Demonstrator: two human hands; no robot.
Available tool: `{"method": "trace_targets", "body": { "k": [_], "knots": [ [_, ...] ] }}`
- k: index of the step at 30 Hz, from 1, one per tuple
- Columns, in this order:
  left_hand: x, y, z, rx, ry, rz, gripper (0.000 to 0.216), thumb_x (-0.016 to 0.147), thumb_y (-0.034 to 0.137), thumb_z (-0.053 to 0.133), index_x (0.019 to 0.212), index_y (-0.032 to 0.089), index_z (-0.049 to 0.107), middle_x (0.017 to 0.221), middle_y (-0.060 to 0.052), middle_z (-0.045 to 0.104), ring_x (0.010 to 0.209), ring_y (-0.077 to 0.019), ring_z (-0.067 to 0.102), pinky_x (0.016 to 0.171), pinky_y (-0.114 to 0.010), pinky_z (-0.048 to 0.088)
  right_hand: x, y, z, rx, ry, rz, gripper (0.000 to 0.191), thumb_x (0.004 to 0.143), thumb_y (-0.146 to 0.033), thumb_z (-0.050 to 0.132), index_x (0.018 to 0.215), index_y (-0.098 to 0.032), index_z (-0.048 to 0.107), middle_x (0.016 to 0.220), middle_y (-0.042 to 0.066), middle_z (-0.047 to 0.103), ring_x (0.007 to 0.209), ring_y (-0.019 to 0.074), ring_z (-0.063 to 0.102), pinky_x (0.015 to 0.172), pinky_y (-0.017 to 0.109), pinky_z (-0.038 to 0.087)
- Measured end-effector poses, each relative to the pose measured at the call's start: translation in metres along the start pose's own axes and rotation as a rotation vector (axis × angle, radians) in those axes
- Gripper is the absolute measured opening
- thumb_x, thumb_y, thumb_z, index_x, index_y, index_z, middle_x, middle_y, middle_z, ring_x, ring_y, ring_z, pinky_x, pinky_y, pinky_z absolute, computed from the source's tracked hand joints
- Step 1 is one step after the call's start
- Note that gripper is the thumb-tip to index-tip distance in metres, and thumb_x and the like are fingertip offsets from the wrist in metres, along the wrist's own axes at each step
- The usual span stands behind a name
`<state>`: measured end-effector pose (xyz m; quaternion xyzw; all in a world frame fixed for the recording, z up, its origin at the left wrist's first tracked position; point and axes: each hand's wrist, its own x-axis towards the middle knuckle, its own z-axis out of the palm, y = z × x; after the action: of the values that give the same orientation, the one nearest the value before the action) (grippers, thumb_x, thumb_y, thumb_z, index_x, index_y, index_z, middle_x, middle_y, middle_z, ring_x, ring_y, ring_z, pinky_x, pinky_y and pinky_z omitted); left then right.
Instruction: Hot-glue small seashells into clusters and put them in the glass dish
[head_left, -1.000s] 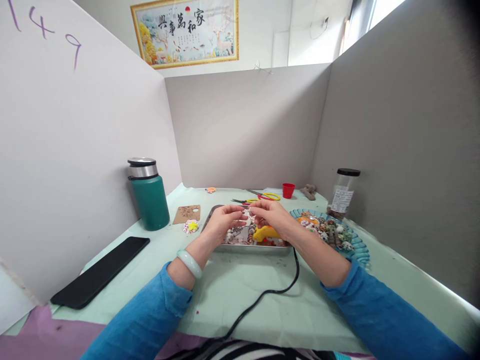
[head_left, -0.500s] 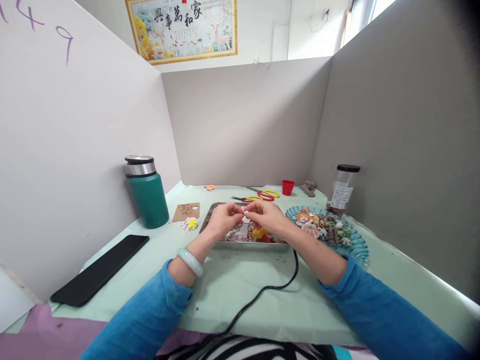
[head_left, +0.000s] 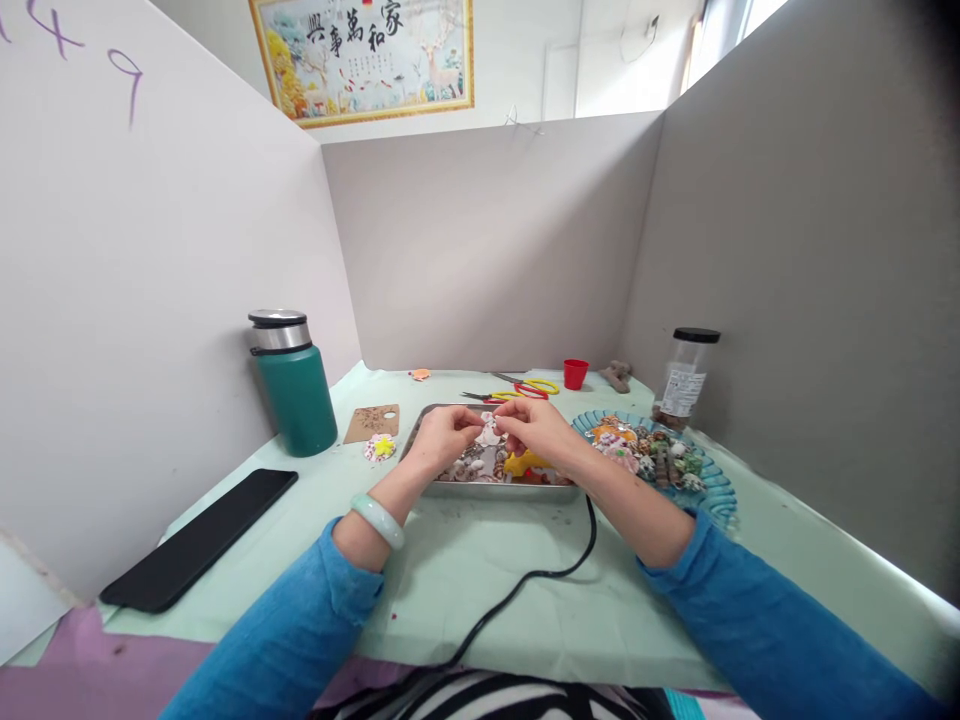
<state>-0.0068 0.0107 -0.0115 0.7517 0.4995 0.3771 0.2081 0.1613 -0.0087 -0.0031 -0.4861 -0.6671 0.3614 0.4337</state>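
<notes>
Both hands are over a metal tray [head_left: 495, 489] that holds small shells and a yellow piece [head_left: 527, 464]. My left hand [head_left: 448, 437], with a pale green bangle [head_left: 378, 521] on the wrist, has thumb and fingertips pinched together. Facing it, my right hand [head_left: 534, 428] is also pinched, its fingertips a short way from the left ones. What either pinch holds is too small to make out. Between and just behind the fingertips, a white flower-like piece [head_left: 490, 431] shows in the tray.
On the right stand a blue plate [head_left: 721, 490] of shells and a black-lidded jar [head_left: 684, 380]. Behind the tray lie scissors [head_left: 536, 387] and a red cup [head_left: 575, 374]. A green bottle [head_left: 298, 400], brown card [head_left: 367, 424], decorated disc [head_left: 380, 447] and black phone [head_left: 202, 540] are left. A cable [head_left: 525, 580] runs in front.
My hands have drawn slightly apart, the right fingertips moving a little to the right. The white piece between them shows more now.
</notes>
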Motion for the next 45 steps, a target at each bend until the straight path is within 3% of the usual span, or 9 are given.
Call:
{"method": "trace_targets", "body": {
  "k": [6,12,19,23,30,35,38,41,45],
  "knots": [
    [-0.002,0.008,-0.006,0.145,0.045,-0.044,0.017,0.069,0.019,0.060,0.082,0.015,0.071,0.076,-0.003,0.070,0.067,-0.0134,0.061,0.066,-0.022,0.045,-0.001,0.007,0.002,-0.383,-0.075,-0.160,0.014,0.075,-0.028,0.059,0.082,-0.018,0.066,0.076,0.002,0.069,0.064,0.0125,0.061,0.057,0.021,0.044],
    [0.001,-0.001,-0.004,0.204,0.014,-0.021,0.017,0.067,0.021,0.063,0.081,0.016,0.071,0.076,-0.003,0.071,0.068,-0.0138,0.061,0.064,-0.022,0.044,-0.002,-0.003,-0.012,-0.719,0.061,-0.195,0.021,0.080,-0.033,0.052,0.086,-0.021,0.068,0.086,0.002,0.070,0.079,0.0166,0.061,0.065,0.024,0.040],
    [0.006,-0.018,-0.002,0.329,-0.028,0.000,0.017,0.068,0.024,0.063,0.081,0.018,0.072,0.076,-0.003,0.071,0.069,-0.0145,0.061,0.063,-0.022,0.042,-0.019,-0.014,-0.025,-1.230,-0.204,-0.042,0.031,0.066,-0.034,0.064,0.093,-0.020,0.066,0.093,0.010,0.067,0.089,0.0258,0.059,0.065,0.029,0.039],
    [0.006,-0.018,-0.003,0.339,-0.019,0.005,0.017,0.068,0.021,0.061,0.081,0.019,0.072,0.076,-0.003,0.071,0.069,-0.0140,0.060,0.062,-0.022,0.042,-0.021,-0.011,-0.020,-1.337,-0.200,-0.040,0.031,0.068,-0.021,0.060,0.098,-0.017,0.063,0.096,0.013,0.065,0.091,0.0273,0.060,0.069,0.031,0.040],
    [0.004,-0.014,-0.003,0.356,-0.031,0.002,0.016,0.068,0.022,0.061,0.080,0.019,0.072,0.078,-0.003,0.071,0.072,-0.0145,0.062,0.064,-0.022,0.043,-0.022,-0.006,-0.019,-1.336,-0.167,-0.045,0.033,0.067,-0.020,0.059,0.100,-0.016,0.062,0.101,0.013,0.061,0.083,0.0260,0.062,0.064,0.031,0.040],
    [0.004,-0.011,-0.006,0.352,-0.083,-0.004,0.015,0.068,0.021,0.062,0.080,0.020,0.071,0.079,-0.002,0.072,0.073,-0.0144,0.063,0.064,-0.021,0.044,-0.014,-0.014,-0.052,-1.051,-0.126,-0.039,0.017,0.066,-0.023,0.060,0.080,-0.017,0.067,0.078,0.006,0.064,0.071,0.0193,0.059,0.054,0.025,0.035],
    [0.004,-0.009,-0.007,0.298,-0.127,-0.018,0.015,0.067,0.020,0.063,0.079,0.019,0.071,0.078,-0.002,0.071,0.071,-0.0133,0.063,0.065,-0.020,0.045,-0.010,-0.017,-0.075,-0.534,0.008,-0.034,0.022,0.071,-0.033,0.060,0.087,-0.019,0.066,0.074,0.002,0.062,0.063,0.0132,0.055,0.050,0.022,0.036],
    [0.002,-0.005,-0.007,0.184,-0.234,-0.061,0.015,0.066,0.017,0.062,0.079,0.016,0.069,0.072,-0.001,0.070,0.058,-0.0112,0.061,0.057,-0.020,0.046,-0.010,-0.013,-0.076,0.081,0.179,0.027,0.031,0.071,-0.037,0.065,0.094,-0.017,0.060,0.071,0.003,0.057,0.057,0.0107,0.050,0.047,0.022,0.040],
    [-0.004,0.001,-0.007,0.105,-0.380,-0.151,0.015,0.064,0.012,0.060,0.076,0.015,0.068,0.062,-0.001,0.067,0.052,-0.0120,0.061,0.049,-0.020,0.046,-0.017,-0.007,-0.057,0.429,-0.005,0.235,0.024,0.071,-0.034,0.069,0.075,-0.017,0.053,0.060,-0.002,0.046,0.045,0.0049,0.036,0.037,0.018,0.030]
  ]
}}
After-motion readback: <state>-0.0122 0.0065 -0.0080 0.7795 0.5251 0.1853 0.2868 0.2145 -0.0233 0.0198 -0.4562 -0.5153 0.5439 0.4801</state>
